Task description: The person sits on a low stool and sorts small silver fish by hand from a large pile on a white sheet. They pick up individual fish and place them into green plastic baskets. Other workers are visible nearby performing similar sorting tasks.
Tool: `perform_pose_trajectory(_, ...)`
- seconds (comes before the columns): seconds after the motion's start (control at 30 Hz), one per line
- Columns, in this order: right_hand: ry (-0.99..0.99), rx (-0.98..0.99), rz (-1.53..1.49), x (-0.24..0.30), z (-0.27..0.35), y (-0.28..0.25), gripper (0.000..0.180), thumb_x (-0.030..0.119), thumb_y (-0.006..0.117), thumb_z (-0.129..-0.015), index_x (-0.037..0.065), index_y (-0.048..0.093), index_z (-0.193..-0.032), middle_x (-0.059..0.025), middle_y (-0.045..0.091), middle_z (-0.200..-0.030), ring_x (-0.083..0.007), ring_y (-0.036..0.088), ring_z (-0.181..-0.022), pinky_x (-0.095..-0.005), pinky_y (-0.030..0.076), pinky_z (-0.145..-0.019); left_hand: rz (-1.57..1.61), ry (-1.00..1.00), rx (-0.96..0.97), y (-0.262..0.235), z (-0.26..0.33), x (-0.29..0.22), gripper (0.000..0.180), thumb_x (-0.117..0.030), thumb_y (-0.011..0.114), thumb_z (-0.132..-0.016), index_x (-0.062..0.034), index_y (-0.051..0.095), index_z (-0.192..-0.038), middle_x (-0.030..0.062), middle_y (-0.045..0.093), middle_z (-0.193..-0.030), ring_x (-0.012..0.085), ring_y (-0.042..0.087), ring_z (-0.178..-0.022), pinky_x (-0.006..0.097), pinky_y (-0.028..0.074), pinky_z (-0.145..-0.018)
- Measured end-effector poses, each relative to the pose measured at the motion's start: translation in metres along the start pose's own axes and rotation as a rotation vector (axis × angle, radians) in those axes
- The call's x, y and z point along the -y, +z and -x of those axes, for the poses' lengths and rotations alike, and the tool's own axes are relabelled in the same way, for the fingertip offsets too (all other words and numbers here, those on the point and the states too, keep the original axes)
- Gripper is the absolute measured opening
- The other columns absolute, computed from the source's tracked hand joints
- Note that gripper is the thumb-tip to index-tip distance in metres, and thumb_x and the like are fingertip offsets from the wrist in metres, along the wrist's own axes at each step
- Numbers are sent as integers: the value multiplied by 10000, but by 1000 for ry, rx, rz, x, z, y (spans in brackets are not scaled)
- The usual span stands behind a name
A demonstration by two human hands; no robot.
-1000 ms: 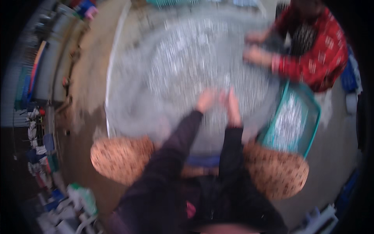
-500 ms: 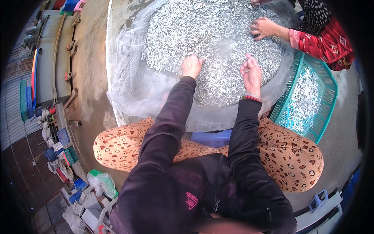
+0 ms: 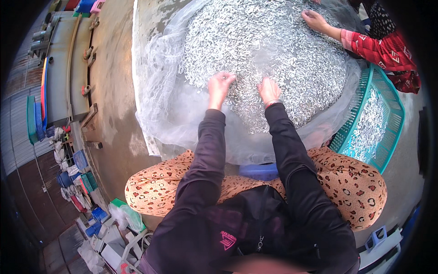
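Observation:
A wide heap of small, curled, silvery-white pieces that look like tiny fish (image 3: 269, 43) lies on a translucent pale mesh net (image 3: 166, 98). At the near left edge of the heap, my left hand (image 3: 220, 86) is closed, with thumb and fingertips pinched together. What it holds, if anything, is too small to make out. Close by on its right, my right hand (image 3: 268, 89) has its back up and fingers bent down against the pieces. Its fingertips are partly hidden, and I cannot make out anything between them.
Across the heap on the right is another person's hand (image 3: 316, 21) with a red patterned sleeve (image 3: 381, 50). A green plastic basket (image 3: 396, 121) of similar pieces stands at my right. Something blue (image 3: 259, 171) shows under the net before me. Tanks and tubs line the left side.
My right hand has come left, nearer my left hand, and turned its back up. My left hand has drawn its fingers into a pinch. The other person's hand has moved farther away.

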State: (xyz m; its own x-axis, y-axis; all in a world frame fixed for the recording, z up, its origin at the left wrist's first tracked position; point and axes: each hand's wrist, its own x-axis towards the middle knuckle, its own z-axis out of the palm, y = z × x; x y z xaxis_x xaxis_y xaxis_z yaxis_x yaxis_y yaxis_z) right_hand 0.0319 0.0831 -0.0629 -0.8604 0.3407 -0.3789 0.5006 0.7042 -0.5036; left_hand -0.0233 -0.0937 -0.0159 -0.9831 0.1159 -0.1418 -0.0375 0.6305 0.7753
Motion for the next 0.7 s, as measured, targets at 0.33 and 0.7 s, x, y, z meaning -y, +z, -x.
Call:
perform_pose_trajectory(0.33, -176, 128, -327, -26, 12, 17, 520, 380, 708, -690, -19, 622, -1012, -220, 637, -945, -343, 615, -918, -407, 467, -801, 1748, -210, 148, -52, 18, 28, 323, -297, 495, -926, -87, 456, -683, 58, 530, -781, 130, 461, -617, 222, 374, -476)
perform_pose_trajectory(0.7, 154, 254, -779, -29, 21, -22, 244, 304, 625, -752, 74, 686, -806, -3, 486, -695, -134, 450, -638, -319, 384, -566, 60, -407, -120, 23, 8, 54, 469, -411, 684, -760, 48, 649, -848, 153, 623, -731, 272, 598, -625, 389, 460, -578)
